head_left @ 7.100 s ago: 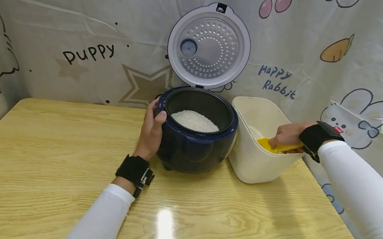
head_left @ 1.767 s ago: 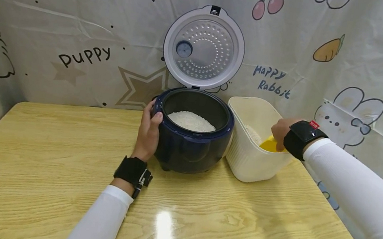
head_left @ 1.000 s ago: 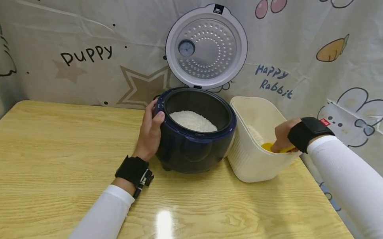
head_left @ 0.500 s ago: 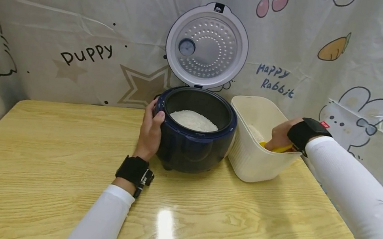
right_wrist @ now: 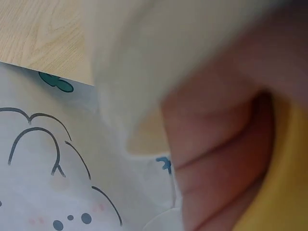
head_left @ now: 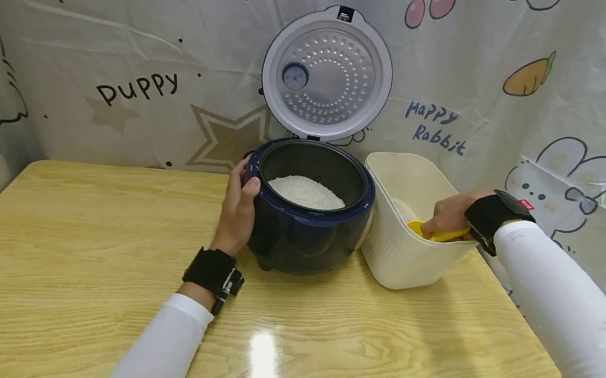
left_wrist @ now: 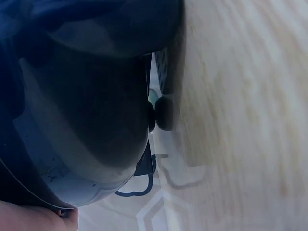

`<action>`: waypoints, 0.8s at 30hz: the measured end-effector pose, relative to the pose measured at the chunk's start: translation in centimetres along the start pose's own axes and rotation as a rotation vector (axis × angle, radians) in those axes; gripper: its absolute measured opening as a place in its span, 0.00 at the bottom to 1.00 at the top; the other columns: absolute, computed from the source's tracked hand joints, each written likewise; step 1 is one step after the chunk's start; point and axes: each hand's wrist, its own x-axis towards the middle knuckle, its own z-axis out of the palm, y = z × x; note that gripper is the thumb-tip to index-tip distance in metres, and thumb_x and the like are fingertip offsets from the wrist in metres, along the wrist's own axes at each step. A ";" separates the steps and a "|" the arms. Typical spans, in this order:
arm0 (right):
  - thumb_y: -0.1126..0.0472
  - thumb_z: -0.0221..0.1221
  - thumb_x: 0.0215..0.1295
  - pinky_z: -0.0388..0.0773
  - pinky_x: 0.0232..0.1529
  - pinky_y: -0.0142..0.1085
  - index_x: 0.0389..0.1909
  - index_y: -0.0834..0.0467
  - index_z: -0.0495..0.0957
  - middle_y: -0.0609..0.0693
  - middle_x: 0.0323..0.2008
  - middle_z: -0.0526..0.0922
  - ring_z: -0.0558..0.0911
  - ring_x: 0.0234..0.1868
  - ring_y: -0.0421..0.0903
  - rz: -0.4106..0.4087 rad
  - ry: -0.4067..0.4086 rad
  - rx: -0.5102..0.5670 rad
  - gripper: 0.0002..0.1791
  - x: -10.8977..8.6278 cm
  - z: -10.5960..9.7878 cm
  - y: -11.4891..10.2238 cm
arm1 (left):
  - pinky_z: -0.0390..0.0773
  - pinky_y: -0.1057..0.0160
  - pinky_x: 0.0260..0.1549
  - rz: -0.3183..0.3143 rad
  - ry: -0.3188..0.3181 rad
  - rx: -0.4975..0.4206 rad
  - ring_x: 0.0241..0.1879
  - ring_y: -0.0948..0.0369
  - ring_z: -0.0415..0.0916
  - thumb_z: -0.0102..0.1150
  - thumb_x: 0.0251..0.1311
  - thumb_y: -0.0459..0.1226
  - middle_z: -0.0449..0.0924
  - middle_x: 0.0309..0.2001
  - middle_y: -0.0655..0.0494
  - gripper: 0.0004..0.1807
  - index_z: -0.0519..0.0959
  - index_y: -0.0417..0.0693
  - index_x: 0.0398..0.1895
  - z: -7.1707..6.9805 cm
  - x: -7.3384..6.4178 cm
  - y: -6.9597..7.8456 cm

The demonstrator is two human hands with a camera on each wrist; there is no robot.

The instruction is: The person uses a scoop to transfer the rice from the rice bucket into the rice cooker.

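A dark blue rice cooker (head_left: 304, 243) stands on the table with its silver lid (head_left: 328, 78) raised, and white rice (head_left: 307, 192) lies in its pot. My left hand (head_left: 236, 212) rests against the cooker's left side, thumb near the rim; in the left wrist view the cooker's body (left_wrist: 86, 106) fills the left half. To the right, a cream bin (head_left: 402, 258) also contains rice (head_left: 404, 210). Inside its mouth my right hand (head_left: 450, 214) grips a yellow scoop (head_left: 449, 235), whose front end is low in the bin. The right wrist view shows curled fingers (right_wrist: 216, 139) around the scoop.
The wooden table (head_left: 100, 265) extends in front and to the left. A printed curtain (head_left: 214, 33) hangs close behind the cooker and bin, and also along the right side. The bin stands right beside the cooker, near the table's right edge.
My right hand and the yellow scoop have shifted slightly about within the bin, the wrist turning a little. My left hand has stayed on the cooker.
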 end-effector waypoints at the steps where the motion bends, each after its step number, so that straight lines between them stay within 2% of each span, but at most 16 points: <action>1: 0.43 0.55 0.69 0.68 0.27 0.29 0.32 0.54 0.82 0.42 0.22 0.74 0.75 0.24 0.39 0.002 0.001 0.008 0.19 -0.2 0.0 0.0 | 0.59 0.47 0.75 0.001 0.000 -0.001 0.73 0.53 0.62 0.42 0.64 0.59 0.62 0.77 0.47 0.42 0.57 0.54 0.80 0.0 0.0 0.0; 8: 0.43 0.54 0.68 0.64 0.21 0.28 0.29 0.54 0.82 0.41 0.18 0.71 0.67 0.17 0.37 -0.010 0.010 0.091 0.19 -1.2 -0.5 0.7 | 0.60 0.48 0.75 -0.001 -0.002 0.000 0.73 0.53 0.62 0.42 0.64 0.58 0.62 0.77 0.47 0.41 0.57 0.55 0.80 0.0 -0.1 0.0; 13: 0.43 0.54 0.70 0.66 0.22 0.28 0.37 0.57 0.84 0.41 0.18 0.72 0.68 0.17 0.37 -0.004 0.022 0.170 0.22 -1.7 -0.8 1.8 | 0.58 0.48 0.76 -0.002 -0.005 -0.001 0.73 0.53 0.62 0.42 0.64 0.58 0.61 0.78 0.47 0.41 0.56 0.55 0.80 0.0 -0.1 0.0; 15: 0.43 0.53 0.71 0.66 0.22 0.28 0.36 0.56 0.84 0.41 0.17 0.72 0.68 0.16 0.37 0.001 0.029 0.188 0.22 -1.8 -0.9 2.3 | 0.58 0.47 0.76 -0.004 -0.006 0.001 0.73 0.52 0.61 0.42 0.64 0.58 0.61 0.78 0.47 0.41 0.56 0.56 0.80 0.0 -0.1 0.0; 20: 0.42 0.52 0.71 0.66 0.21 0.28 0.25 0.53 0.80 0.41 0.14 0.71 0.67 0.14 0.37 -0.008 0.030 0.203 0.22 -2.3 -1.0 3.4 | 0.58 0.46 0.77 -0.010 -0.007 0.003 0.73 0.52 0.61 0.42 0.64 0.59 0.60 0.78 0.46 0.42 0.56 0.55 0.81 0.0 -0.1 0.0; 22: 0.42 0.52 0.72 0.66 0.21 0.28 0.25 0.53 0.80 0.41 0.14 0.71 0.66 0.14 0.37 -0.012 0.025 0.222 0.23 -2.5 -1.0 3.8 | 0.57 0.46 0.77 -0.014 -0.009 0.004 0.74 0.51 0.61 0.42 0.64 0.59 0.60 0.78 0.46 0.42 0.56 0.55 0.81 0.0 -0.1 -0.1; 24: 0.42 0.52 0.72 0.67 0.21 0.28 0.30 0.55 0.81 0.41 0.15 0.72 0.67 0.14 0.37 -0.012 0.028 0.269 0.22 -2.7 -1.0 4.2 | 0.58 0.45 0.77 -0.020 -0.009 0.007 0.74 0.52 0.61 0.42 0.64 0.59 0.60 0.79 0.47 0.42 0.55 0.55 0.81 -0.1 -0.1 -0.1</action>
